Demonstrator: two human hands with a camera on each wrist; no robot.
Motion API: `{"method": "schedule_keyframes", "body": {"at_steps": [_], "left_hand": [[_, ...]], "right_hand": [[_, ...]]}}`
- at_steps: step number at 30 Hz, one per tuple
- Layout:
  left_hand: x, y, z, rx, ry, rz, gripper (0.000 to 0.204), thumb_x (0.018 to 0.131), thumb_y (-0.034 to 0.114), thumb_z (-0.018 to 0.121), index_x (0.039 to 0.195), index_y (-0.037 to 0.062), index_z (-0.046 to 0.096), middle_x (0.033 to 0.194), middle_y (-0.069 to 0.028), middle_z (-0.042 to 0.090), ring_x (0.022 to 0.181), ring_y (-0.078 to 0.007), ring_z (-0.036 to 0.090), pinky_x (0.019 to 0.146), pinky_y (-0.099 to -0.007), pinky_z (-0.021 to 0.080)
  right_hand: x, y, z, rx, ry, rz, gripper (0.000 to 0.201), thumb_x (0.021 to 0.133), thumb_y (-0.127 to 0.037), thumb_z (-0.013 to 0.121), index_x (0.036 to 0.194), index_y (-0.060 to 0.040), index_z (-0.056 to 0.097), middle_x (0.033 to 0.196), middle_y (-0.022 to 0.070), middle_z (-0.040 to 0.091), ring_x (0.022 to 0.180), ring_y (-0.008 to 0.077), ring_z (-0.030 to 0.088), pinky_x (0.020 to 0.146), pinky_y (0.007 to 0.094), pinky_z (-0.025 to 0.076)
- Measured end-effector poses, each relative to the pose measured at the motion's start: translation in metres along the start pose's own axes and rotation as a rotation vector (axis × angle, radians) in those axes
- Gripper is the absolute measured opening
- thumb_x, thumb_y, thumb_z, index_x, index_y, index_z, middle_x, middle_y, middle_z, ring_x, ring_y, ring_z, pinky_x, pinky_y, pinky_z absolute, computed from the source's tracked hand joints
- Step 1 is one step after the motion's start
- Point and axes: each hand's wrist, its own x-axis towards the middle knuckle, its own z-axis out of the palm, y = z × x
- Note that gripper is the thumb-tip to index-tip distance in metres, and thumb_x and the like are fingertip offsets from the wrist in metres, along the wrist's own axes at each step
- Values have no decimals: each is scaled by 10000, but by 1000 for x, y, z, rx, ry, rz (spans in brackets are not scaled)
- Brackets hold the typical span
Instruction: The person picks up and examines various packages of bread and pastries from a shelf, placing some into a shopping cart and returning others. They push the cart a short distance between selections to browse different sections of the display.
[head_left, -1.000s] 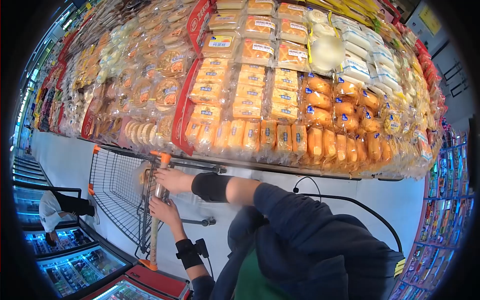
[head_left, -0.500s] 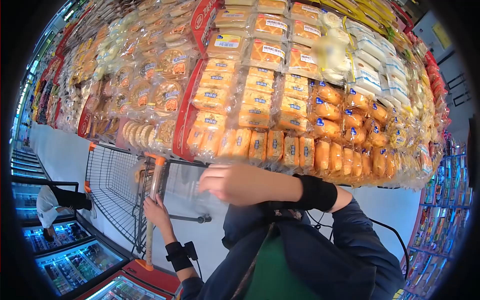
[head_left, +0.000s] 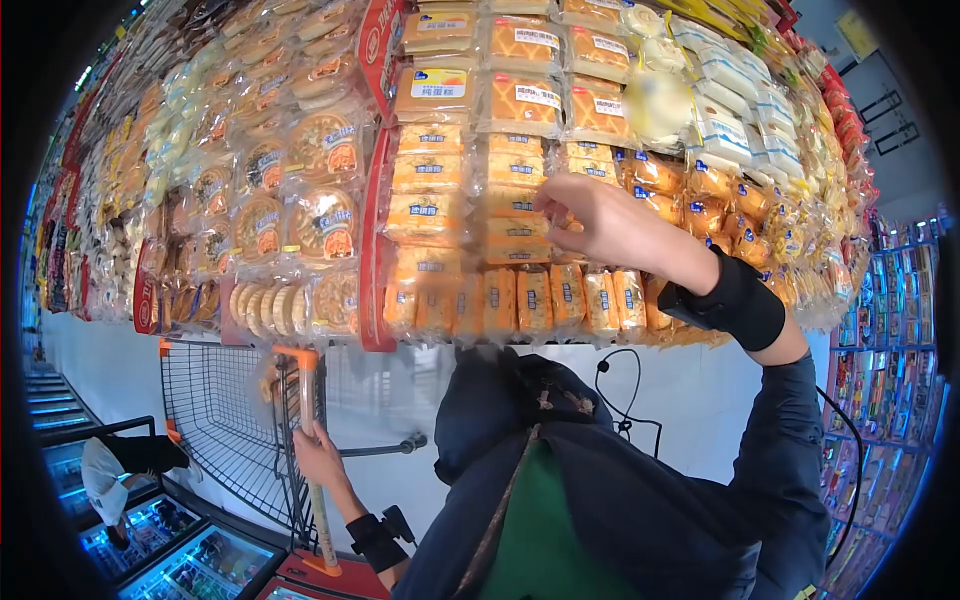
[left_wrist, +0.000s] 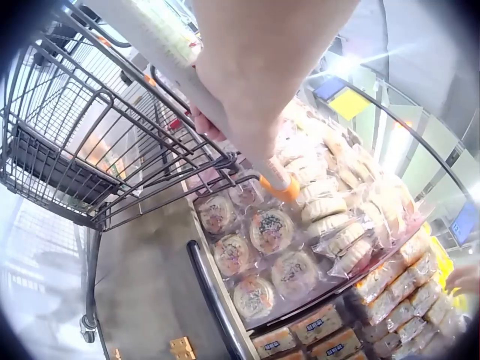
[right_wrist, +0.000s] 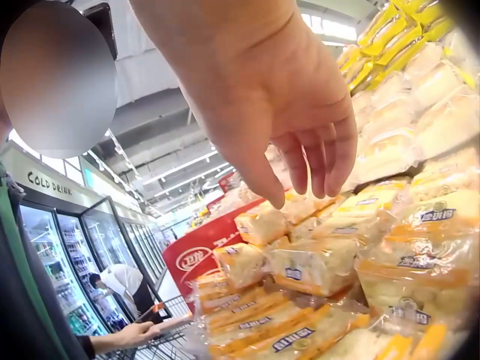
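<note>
In the head view my left hand (head_left: 318, 458) grips the shopping cart's handle bar (head_left: 308, 400); the left wrist view shows its fingers (left_wrist: 206, 124) around the bar. My right hand (head_left: 608, 228) hangs over the bread display, palm down, with fingers loosely bent. Seen from the right wrist, the same hand (right_wrist: 292, 127) holds nothing. Its fingertips come close over stacked packs of orange-and-white wrapped cakes (right_wrist: 307, 266). Those packs, clear-wrapped with dark blue labels, stand in rows in the head view. Larger waffle-patterned cakes (head_left: 525, 97) lie behind them.
The wire cart (head_left: 225, 400) stands at the left against the display. Red divider strips (head_left: 375, 250) split the shelf; round wrapped pastries (head_left: 322, 220) lie left of one. Orange-brown buns (head_left: 655, 175) sit at the right. Another person (head_left: 110, 480) bends by the glass-topped freezers (head_left: 215, 565).
My right hand has let go of the cart handle and moved right and up over the wrapped cakes. My left hand stays on the handle.
</note>
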Motion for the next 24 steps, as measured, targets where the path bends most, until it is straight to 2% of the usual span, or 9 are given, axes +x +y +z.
{"method": "schedule_keyframes", "body": {"at_steps": [2,5,8,11,14,17,19,21,24], "left_hand": [[8,3,-6,-71,-84,-3,372,906,395,507,947,25,514,854,-195,592,794,-404,577,667,-473,442],[18,-3,1,-126,-65,101,357,857,354,589,933,18,494,849,-178,570,790,-382,570,664,-469,444],[26,-11,4,-155,-160,158,353,837,307,611,996,4,527,888,-193,573,818,-379,570,695,-465,443],[38,-4,-31,-211,-160,215,307,851,243,595,1026,-6,554,863,-175,579,784,-325,579,675,-419,444],[49,12,-74,-512,135,194,271,870,193,565,1047,-13,575,827,-149,579,764,-262,567,664,-373,433],[58,52,-110,-699,418,488,220,885,145,530,1030,-14,575,802,-133,574,759,-242,549,668,-355,416],[61,100,-133,-936,435,763,209,877,122,523,1017,-27,568,816,-144,586,767,-263,552,694,-364,422],[61,148,-151,-978,445,940,201,863,104,519,1008,-27,565,845,-145,603,770,-273,554,713,-370,433],[68,206,-172,-1128,353,1078,230,796,46,575,1017,-21,569,881,-148,618,785,-280,567,733,-378,449]], "right_hand": [[9,0,6,-25,-59,47,262,781,-87,634,1009,3,542,919,152,561,873,307,579,768,371,475],[13,6,24,-98,-63,38,358,752,-105,687,1045,4,511,980,163,537,903,343,562,775,392,469],[14,8,36,-116,-91,73,465,703,-123,748,1061,4,481,1026,171,505,936,376,543,772,408,466],[11,14,44,-108,-46,56,510,667,-134,783,1044,11,472,1024,173,495,947,382,530,779,406,464],[9,13,42,-118,-45,45,525,652,-139,792,1049,15,483,1029,176,491,960,375,519,790,408,459],[6,13,43,-194,-21,-21,532,645,-142,793,1056,15,496,1015,176,496,959,366,513,802,412,454],[5,10,38,-181,-38,18,499,661,-130,777,1051,15,501,1010,169,511,943,353,525,817,393,453],[4,4,28,-112,-13,102,463,683,-114,757,1049,11,501,1011,148,529,941,312,541,837,362,450],[-6,-1,5,143,150,246,430,709,-127,733,1046,-3,496,990,114,559,934,235,562,854,316,443]]}}
